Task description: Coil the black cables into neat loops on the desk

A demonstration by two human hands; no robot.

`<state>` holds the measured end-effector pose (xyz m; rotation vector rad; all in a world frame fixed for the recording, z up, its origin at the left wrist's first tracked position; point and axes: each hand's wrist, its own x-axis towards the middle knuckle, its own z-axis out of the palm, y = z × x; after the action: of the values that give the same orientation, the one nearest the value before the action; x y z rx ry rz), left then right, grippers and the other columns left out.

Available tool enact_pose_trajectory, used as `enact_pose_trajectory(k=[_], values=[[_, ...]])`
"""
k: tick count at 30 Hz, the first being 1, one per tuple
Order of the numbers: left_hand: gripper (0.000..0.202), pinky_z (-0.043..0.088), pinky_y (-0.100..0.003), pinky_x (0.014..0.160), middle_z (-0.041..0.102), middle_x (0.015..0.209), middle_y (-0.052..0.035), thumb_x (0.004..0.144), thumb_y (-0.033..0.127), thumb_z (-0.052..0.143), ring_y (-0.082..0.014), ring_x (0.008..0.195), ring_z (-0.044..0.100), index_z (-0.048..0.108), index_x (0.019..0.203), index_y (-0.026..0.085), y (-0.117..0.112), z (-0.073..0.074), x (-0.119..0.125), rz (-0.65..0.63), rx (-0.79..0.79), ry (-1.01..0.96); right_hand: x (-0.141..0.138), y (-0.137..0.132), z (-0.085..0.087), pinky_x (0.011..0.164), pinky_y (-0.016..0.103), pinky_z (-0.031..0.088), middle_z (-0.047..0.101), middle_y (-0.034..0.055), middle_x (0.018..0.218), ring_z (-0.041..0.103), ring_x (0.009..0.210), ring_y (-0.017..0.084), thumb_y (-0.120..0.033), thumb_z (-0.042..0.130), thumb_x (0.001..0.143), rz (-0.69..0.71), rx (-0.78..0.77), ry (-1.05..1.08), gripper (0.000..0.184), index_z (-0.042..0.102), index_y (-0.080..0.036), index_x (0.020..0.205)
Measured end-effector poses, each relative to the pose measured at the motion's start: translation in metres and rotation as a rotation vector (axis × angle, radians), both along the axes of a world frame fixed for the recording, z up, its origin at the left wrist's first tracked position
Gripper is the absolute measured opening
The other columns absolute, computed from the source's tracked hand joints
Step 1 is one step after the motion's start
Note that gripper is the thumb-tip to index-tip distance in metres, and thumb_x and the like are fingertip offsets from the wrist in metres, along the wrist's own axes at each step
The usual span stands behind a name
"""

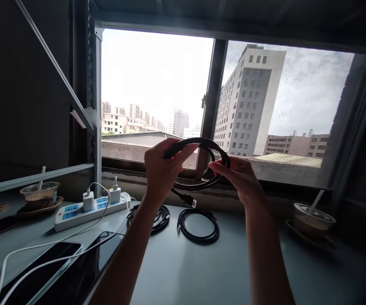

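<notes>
Raised above the table before the window is a coiled black cable (198,141), held between both hands. My left hand (162,163) is closed round the left side of the coil, its thumb lying along the loops. On the right side, my right hand (238,171) pinches the loops between thumb and fingers. A dark connector (188,200) with a light metal tip dangles below the coil. Another black cable coil (199,226) lies on the table underneath. A further coil (162,220) sits left of it, partly hidden by my left forearm.
A white power strip (92,210) with two plugged-in chargers stands at left, white cords running forward over dark flat devices (43,271). Lidded cups with straws stand on saucers: one cup (40,194) at far left, another cup (314,218) at right. A metal frame post (98,114) rises beside the window.
</notes>
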<state>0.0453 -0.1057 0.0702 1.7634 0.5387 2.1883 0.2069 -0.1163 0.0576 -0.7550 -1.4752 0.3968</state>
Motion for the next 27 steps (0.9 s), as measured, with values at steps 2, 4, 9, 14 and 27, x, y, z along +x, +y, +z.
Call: enact_pose_trajectory(k=[2, 4, 9, 14, 27], values=[[0.021, 0.026, -0.02, 0.036, 0.04, 0.041, 0.008, 0.067, 0.035, 0.069, -0.004, 0.035, 0.034, 0.057, 0.06, 0.019, -0.003, 0.0, 0.002, -0.002, -0.019, -0.011, -0.003, 0.001, 0.0, 0.051, 0.021, 0.043, 0.061, -0.0011, 0.054, 0.056, 0.053, 0.01, -0.04, 0.077, 0.058, -0.018, 0.013, 0.022, 0.023, 0.067, -0.019, 0.058], [0.02, 0.027, -0.02, 0.036, 0.042, 0.043, 0.008, 0.067, 0.035, 0.069, -0.0039, 0.035, 0.035, 0.057, 0.062, 0.019, -0.006, -0.001, 0.004, 0.003, -0.025, -0.028, -0.005, 0.002, 0.0, 0.05, 0.021, 0.044, 0.059, -0.0012, 0.052, 0.055, 0.051, 0.01, -0.042, 0.076, 0.058, -0.018, 0.019, 0.034, 0.025, 0.067, -0.019, 0.058], [0.019, 0.028, -0.02, 0.037, 0.042, 0.044, 0.0082, 0.066, 0.033, 0.07, -0.004, 0.036, 0.036, 0.057, 0.063, 0.02, -0.007, -0.001, 0.005, 0.028, -0.005, -0.049, -0.003, 0.001, -0.002, 0.052, 0.022, 0.046, 0.059, -0.0018, 0.054, 0.056, 0.053, 0.011, -0.044, 0.075, 0.058, 0.073, -0.009, -0.013, 0.027, 0.064, -0.02, 0.057], [0.021, 0.027, -0.02, 0.038, 0.039, 0.042, 0.008, 0.071, 0.033, 0.065, -0.0043, 0.036, 0.035, 0.053, 0.059, 0.019, 0.002, -0.001, 0.004, 0.016, -0.007, -0.052, 0.001, -0.008, -0.002, 0.051, 0.023, 0.044, 0.054, -0.0019, 0.052, 0.052, 0.051, 0.011, -0.054, 0.071, 0.06, 0.19, -0.085, -0.125, 0.039, 0.056, -0.018, 0.052], [0.05, 0.028, -0.021, 0.041, 0.035, 0.034, 0.0054, 0.074, 0.047, 0.06, -0.0044, 0.035, 0.032, 0.038, 0.04, 0.017, 0.027, -0.008, -0.004, 0.03, -0.188, 0.171, -0.007, -0.001, -0.003, 0.051, 0.024, 0.045, 0.065, 0.0018, 0.079, 0.057, 0.06, 0.013, -0.038, 0.071, 0.065, -0.236, 0.074, -0.272, 0.033, 0.063, -0.02, 0.091]])
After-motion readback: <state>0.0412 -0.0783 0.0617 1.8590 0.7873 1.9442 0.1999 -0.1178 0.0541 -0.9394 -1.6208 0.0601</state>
